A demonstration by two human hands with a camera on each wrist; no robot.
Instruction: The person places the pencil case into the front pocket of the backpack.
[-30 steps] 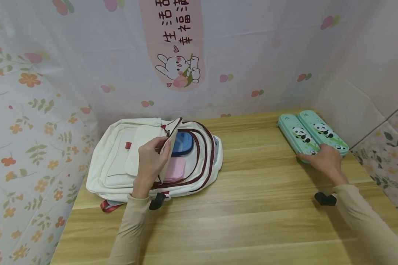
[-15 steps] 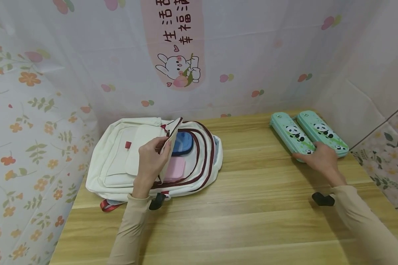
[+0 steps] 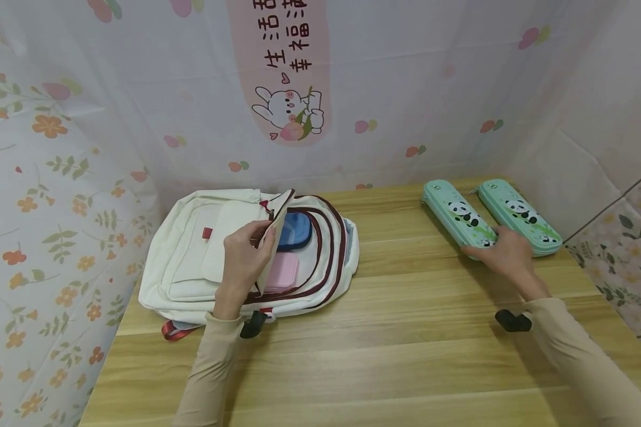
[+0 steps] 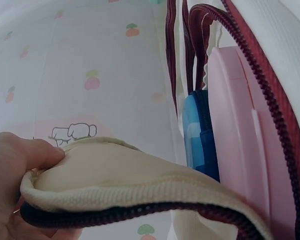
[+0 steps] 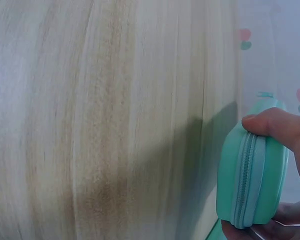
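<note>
A white backpack [image 3: 192, 249] with maroon zips lies on the table at the left, its front compartment unzipped. My left hand [image 3: 247, 252] pinches the edge of its flap [image 4: 115, 170] and holds it back. Inside the opening sit a blue case [image 3: 295, 230] and a pink box [image 3: 282, 271], both also seen in the left wrist view. At the right, my right hand [image 3: 507, 255] grips the near end of a mint green pencil case [image 3: 451, 207] with panda prints, thumb along its zip side. A second, matching pencil case [image 3: 518, 207] lies to its right, apart from it.
The wooden table [image 3: 395, 332] stretches between the backpack and the pencil cases. A printed curtain [image 3: 406, 89] closes off the back, and floral cloth [image 3: 48, 237] hangs along the left side. A red strap loop [image 3: 175, 332] sticks out from the backpack.
My right hand has moved left with the gripped pencil case, opening a gap between it and the other one. The left hand keeps its place on the flap.
</note>
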